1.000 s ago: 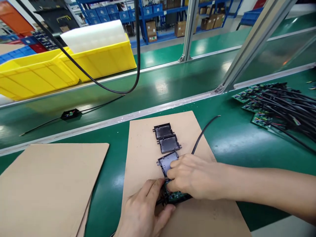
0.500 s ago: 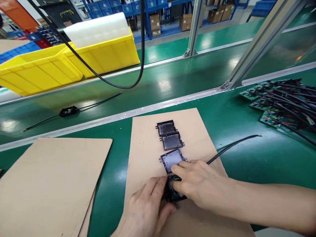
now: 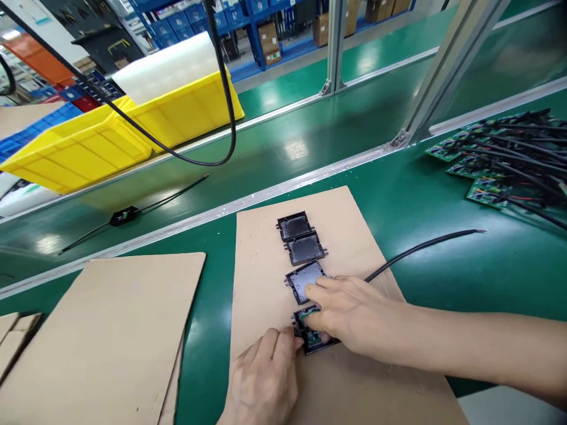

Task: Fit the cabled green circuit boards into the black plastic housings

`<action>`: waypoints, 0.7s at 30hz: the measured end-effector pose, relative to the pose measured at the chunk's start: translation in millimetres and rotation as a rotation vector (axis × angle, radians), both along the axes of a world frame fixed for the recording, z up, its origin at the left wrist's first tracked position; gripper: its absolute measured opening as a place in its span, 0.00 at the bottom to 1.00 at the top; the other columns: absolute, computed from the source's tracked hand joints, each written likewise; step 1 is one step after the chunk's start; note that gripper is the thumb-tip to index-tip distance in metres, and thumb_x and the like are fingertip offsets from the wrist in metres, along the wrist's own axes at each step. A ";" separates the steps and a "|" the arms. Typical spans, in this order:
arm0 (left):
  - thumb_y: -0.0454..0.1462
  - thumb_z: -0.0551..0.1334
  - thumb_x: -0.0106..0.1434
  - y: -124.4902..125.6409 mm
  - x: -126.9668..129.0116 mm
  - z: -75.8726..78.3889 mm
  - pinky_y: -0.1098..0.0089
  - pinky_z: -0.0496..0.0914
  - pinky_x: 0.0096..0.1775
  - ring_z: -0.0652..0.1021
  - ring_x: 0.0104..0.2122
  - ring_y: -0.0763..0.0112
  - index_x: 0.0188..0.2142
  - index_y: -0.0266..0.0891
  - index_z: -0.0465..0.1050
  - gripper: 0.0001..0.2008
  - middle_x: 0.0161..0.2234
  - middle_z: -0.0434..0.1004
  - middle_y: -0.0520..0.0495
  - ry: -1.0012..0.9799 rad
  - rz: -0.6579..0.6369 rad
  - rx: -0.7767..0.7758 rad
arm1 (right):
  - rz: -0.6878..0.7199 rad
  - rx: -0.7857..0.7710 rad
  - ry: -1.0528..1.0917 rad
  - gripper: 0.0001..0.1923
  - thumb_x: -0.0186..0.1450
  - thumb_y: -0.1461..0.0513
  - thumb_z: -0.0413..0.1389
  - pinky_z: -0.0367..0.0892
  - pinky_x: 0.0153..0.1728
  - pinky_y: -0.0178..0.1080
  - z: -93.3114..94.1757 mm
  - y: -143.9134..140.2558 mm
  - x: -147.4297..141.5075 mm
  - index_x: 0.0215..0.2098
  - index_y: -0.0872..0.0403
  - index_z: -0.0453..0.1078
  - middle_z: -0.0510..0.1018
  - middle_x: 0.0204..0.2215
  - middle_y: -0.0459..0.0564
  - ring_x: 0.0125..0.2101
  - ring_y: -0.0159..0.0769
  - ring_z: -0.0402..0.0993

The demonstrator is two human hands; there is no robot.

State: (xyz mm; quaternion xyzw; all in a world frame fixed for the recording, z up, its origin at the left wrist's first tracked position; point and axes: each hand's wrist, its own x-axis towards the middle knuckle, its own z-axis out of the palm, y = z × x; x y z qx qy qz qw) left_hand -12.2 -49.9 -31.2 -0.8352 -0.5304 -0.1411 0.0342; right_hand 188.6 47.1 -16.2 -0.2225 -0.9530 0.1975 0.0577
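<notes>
A black plastic case [image 3: 321, 347] with a green circuit board [image 3: 312, 337] inside lies on a cardboard sheet [image 3: 261, 283]. My right hand [image 3: 354, 313] reaches over it from the right, fingers closed on the board and partly covering it. At the case's left edge, my left hand [image 3: 268, 372] has thumb and fingertips pinched together; what lies between them is hidden. From behind my right hand a black cable [image 3: 425, 243] runs out to the upper right. Just beyond, an open case part [image 3: 305, 278] lies under my right fingertips, with two darker case parts [image 3: 305, 248] further up.
Circuit boards with black cables [image 3: 509, 159] are heaped at right. Cardboard sheets [image 3: 133, 330] lie at left. Past the metal rail, a cased board with wires [image 3: 124, 216] rests on the green surface. Yellow bins [image 3: 186, 118] stand behind a hanging black cable [image 3: 177, 154].
My left hand has drawn back slightly down and left from the case, its thumb now tucked to the fingers. More of the case and board shows. The view has shifted a little.
</notes>
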 end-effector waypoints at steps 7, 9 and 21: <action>0.32 0.52 0.71 3.0 7.6 14.2 0.71 0.64 0.22 0.73 0.20 0.72 0.38 0.39 0.69 0.08 0.23 0.68 0.54 0.054 0.009 -0.001 | -0.003 0.030 0.060 0.09 0.64 0.67 0.59 0.48 0.28 0.41 -4.0 -0.2 2.1 0.26 0.52 0.70 0.67 0.30 0.48 0.33 0.41 0.60; 0.32 0.52 0.71 0.9 5.9 14.1 0.71 0.65 0.23 0.73 0.20 0.73 0.40 0.38 0.70 0.08 0.23 0.69 0.54 0.103 0.012 -0.014 | -0.003 0.025 0.050 0.08 0.64 0.67 0.59 0.47 0.27 0.41 -5.1 0.0 1.7 0.27 0.52 0.70 0.67 0.30 0.49 0.33 0.41 0.60; 0.25 0.52 0.62 -9.1 11.2 5.7 0.69 0.71 0.29 0.74 0.29 0.66 0.47 0.26 0.72 0.16 0.33 0.75 0.41 0.569 -0.118 0.007 | 0.018 -0.006 0.085 0.09 0.64 0.69 0.57 0.48 0.31 0.41 -7.2 -0.1 1.6 0.27 0.53 0.69 0.69 0.32 0.49 0.36 0.42 0.58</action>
